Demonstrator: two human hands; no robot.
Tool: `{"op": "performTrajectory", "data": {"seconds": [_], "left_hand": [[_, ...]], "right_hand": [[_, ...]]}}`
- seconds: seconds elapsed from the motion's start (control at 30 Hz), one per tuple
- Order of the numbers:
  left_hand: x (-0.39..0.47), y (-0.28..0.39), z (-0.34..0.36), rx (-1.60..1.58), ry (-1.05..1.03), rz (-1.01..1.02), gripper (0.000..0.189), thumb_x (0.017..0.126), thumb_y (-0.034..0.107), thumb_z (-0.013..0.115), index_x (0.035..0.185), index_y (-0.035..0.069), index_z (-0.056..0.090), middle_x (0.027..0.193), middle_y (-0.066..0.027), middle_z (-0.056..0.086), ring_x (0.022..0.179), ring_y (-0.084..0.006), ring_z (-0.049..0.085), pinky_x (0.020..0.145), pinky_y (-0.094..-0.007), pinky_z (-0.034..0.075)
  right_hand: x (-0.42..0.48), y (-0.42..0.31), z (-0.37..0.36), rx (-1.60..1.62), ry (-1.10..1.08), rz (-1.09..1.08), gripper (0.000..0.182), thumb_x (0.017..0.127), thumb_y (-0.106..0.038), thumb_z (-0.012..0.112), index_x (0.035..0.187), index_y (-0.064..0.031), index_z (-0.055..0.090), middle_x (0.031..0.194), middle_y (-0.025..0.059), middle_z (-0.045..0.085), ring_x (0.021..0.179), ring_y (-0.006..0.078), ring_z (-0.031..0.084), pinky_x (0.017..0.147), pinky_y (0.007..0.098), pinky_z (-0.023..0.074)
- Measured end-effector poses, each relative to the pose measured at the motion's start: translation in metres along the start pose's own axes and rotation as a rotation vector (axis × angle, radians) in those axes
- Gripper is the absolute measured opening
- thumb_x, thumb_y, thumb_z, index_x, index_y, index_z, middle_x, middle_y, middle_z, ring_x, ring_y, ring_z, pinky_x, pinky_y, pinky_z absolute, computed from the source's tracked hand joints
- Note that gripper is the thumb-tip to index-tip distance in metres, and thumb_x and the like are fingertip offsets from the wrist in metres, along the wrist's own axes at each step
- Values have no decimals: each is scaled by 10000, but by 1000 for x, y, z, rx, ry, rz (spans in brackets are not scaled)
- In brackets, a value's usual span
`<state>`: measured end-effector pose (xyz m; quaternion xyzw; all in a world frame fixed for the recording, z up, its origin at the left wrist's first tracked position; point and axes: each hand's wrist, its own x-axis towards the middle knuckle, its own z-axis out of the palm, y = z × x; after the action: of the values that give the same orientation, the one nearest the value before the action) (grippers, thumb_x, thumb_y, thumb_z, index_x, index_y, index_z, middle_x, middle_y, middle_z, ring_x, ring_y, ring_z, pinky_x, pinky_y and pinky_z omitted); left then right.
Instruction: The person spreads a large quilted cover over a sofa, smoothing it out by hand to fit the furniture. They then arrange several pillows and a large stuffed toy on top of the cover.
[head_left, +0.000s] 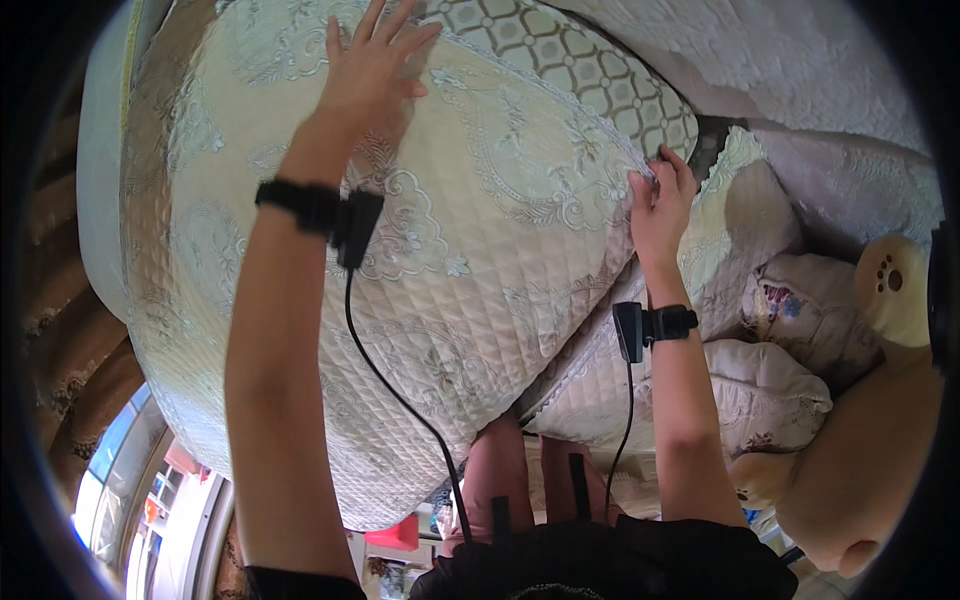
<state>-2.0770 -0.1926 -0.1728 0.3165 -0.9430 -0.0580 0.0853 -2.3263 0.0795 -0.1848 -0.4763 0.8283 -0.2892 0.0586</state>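
A cream quilted cover (480, 292) with raised floral embroidery and a scalloped lace edge lies spread before me. Near its top, my left hand (371, 75) rests palm down on it with the fingers apart. At the cover's right corner, my right hand (664, 199) pinches the lace edge between thumb and fingers. From under that edge shows a padded surface (570, 60) with a grey-brown lattice pattern. Both wrists wear black straps with cabled devices.
Right of the cover lie another lace-edged cover (739, 202), floral cushions (765, 382) and a large tan plush toy (870, 450). A pale textured sofa back (810, 67) runs along the top right. Brown curtains (75, 330) and a window stand at the left.
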Motion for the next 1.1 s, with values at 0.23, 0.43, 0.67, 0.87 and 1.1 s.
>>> {"op": "performTrajectory", "data": {"seconds": [0.23,0.43,0.67,0.87,1.1], "left_hand": [[25,7,-9,-27,-102,-100,309,702,151,693,984,89,583,1331,-50,434,1261,-278,348,959,-521,326],[34,-9,-11,61,111,-210,264,772,132,600,1020,46,579,1155,-123,547,1014,-361,516,826,-386,443],[15,-53,43,45,33,-258,307,802,165,596,1076,28,574,1134,-135,530,988,-336,537,820,-383,450],[30,-64,17,25,-40,-226,366,820,261,609,1093,22,566,1185,-141,502,1056,-334,513,865,-369,431],[11,-90,-20,286,-141,-52,422,766,288,659,1142,130,550,1335,-73,418,1265,-311,334,948,-556,327]], "right_hand": [[6,-1,1,95,105,18,185,736,-88,654,842,-20,518,1089,136,561,968,330,509,827,404,400],[31,-15,11,256,168,49,180,723,-81,659,793,-37,499,1023,107,601,896,306,534,805,383,390],[32,-1,51,-34,192,-104,163,706,-118,657,793,-85,524,1029,6,594,944,268,483,804,417,308],[39,-6,43,56,169,-29,152,711,-124,650,789,-82,526,1002,13,584,950,263,479,827,407,307],[21,9,16,209,87,-92,213,714,-187,685,813,-70,538,970,73,567,894,283,498,781,407,362]]}}
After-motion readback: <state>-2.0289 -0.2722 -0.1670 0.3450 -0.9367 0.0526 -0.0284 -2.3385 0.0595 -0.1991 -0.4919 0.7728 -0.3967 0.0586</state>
